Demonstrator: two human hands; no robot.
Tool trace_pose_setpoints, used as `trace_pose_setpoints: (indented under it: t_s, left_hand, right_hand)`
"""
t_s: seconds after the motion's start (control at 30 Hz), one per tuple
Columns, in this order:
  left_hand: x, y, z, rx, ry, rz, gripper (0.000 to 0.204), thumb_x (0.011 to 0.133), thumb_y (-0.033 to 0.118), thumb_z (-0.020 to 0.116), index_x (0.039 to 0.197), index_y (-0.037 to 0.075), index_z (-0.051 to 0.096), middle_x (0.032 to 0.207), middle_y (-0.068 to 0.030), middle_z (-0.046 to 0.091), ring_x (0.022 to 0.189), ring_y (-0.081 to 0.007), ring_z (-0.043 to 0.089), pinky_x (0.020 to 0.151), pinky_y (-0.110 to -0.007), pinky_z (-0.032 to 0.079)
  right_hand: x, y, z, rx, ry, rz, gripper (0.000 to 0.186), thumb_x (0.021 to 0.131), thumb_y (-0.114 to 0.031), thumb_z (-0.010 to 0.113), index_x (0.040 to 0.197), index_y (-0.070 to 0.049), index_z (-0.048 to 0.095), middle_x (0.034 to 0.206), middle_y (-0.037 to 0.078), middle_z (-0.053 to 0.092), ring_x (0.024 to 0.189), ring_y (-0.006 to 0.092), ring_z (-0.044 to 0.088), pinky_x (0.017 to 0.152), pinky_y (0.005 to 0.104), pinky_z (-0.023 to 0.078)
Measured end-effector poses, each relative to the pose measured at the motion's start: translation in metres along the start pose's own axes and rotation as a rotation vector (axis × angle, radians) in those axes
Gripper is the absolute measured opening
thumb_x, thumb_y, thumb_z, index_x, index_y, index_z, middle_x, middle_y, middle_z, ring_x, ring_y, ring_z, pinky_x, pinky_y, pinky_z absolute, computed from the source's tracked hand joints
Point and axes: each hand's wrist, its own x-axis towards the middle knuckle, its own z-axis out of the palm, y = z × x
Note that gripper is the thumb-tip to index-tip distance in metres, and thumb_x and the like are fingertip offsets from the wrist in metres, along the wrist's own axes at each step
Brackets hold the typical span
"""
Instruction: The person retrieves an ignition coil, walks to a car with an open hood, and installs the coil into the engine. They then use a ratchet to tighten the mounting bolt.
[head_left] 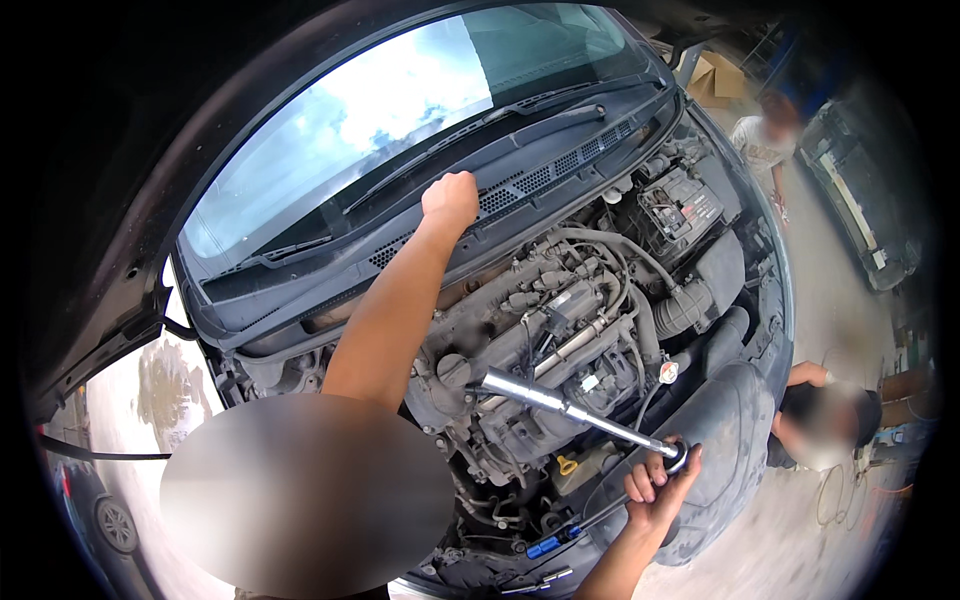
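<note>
My left arm reaches up over the engine [540, 340]. My left hand [450, 200] is closed in a fist against the black cowl panel [545, 180] below the windshield. Low on the right, my right hand [655, 490] is palm up, its fingers curled round the head of a ratchet wrench. A blue-gripped handle [545, 546] slants down to the left from it and appears to belong to the ratchet. From the ratchet head a long chrome extension bar [600, 418] points up and left. Its thick socket end [510, 384] hangs above the engine beside the round oil filler cap [453, 370].
Around the engine are a battery [685, 208], a ribbed intake hose [682, 308], a radiator cap [668, 373] and a yellow dipstick handle [568, 465]. Small metal pieces [540, 583] lie on the front edge. One person [825, 420] is close on the right, another [765, 140] farther back. A blurred patch covers the lower left.
</note>
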Motion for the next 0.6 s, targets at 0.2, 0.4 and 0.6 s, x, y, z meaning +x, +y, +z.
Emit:
trace_pose_setpoints:
  t_s: [0.2,0.4,0.6]
  left_hand:
    - [0.007,0.029,-0.011,0.15,-0.03,0.001,0.023,0.089,0.007,0.059,0.106,0.005,0.075,0.114,-0.0191,0.07,0.107,-0.0353,0.068,0.089,-0.041,0.056]
    - [0.014,0.015,0.001,0.053,0.011,-0.034,0.024,0.087,0.008,0.062,0.107,0.003,0.073,0.114,-0.0214,0.069,0.109,-0.0374,0.066,0.092,-0.043,0.054]
    - [0.026,-0.005,-0.001,-0.101,-0.071,0.019,0.025,0.079,0.015,0.076,0.103,0.006,0.077,0.1,-0.0181,0.074,0.096,-0.031,0.071,0.086,-0.04,0.055]
  right_hand:
    - [-0.012,0.002,-0.017,0.07,0.023,0.043,0.049,0.101,-0.059,0.043,0.11,-0.012,0.054,0.056,-0.002,0.036,0.036,0.006,0.023,0.036,0.0231,0.019]
    - [-0.008,0.01,-0.026,0.055,-0.02,0.062,0.047,0.102,-0.056,0.042,0.112,-0.011,0.054,0.058,-0.003,0.035,0.038,0.0054,0.023,0.036,0.0223,0.019]
    - [-0.007,0.012,-0.028,0.014,-0.084,0.045,0.048,0.103,-0.056,0.041,0.113,-0.011,0.055,0.059,-0.003,0.036,0.038,0.0052,0.023,0.036,0.0221,0.019]
